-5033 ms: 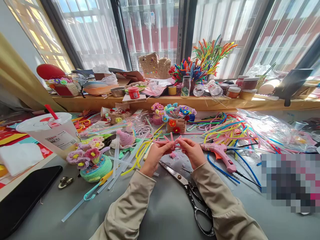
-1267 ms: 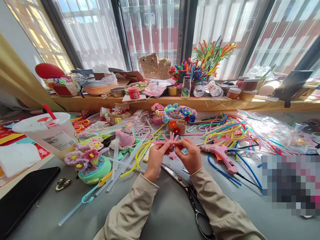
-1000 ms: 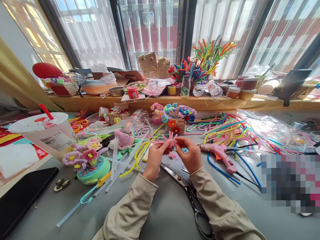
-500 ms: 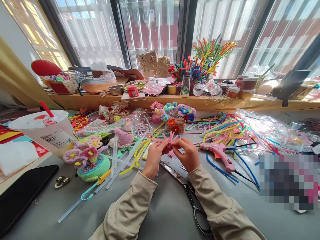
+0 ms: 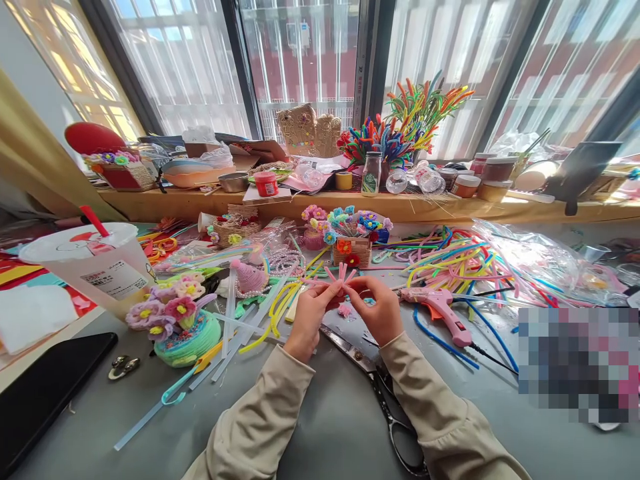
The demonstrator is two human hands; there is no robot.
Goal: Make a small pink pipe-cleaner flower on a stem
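Pink pipe cleaners [image 5: 342, 272], bunched so their ends fan upward, are pinched between both hands above the middle of the table. My left hand [image 5: 313, 315] grips them from the left with thumb and fingers closed. From the right, my right hand [image 5: 376, 308] pinches the same bunch; its fingertips partly hide where the strands meet. Beneath the hands lie large black-handled scissors [image 5: 370, 373], partly covered by my right sleeve. A small pink piece [image 5: 345, 311] rests on the table between the wrists.
A pink glue gun [image 5: 440, 312] with its black cord lies at right, near heaped pipe cleaners [image 5: 450, 263]. Glue sticks [image 5: 243, 340], a flowered green pot [image 5: 187, 333], a drink cup [image 5: 95, 267] and a black phone [image 5: 55, 393] stand or lie at left. A flower basket [image 5: 351, 252] is behind the hands.
My fingers have shifted slightly around the pink pipe cleaners, and the right hand has turned a little. Both hands keep their hold; the things on the table stay in place.
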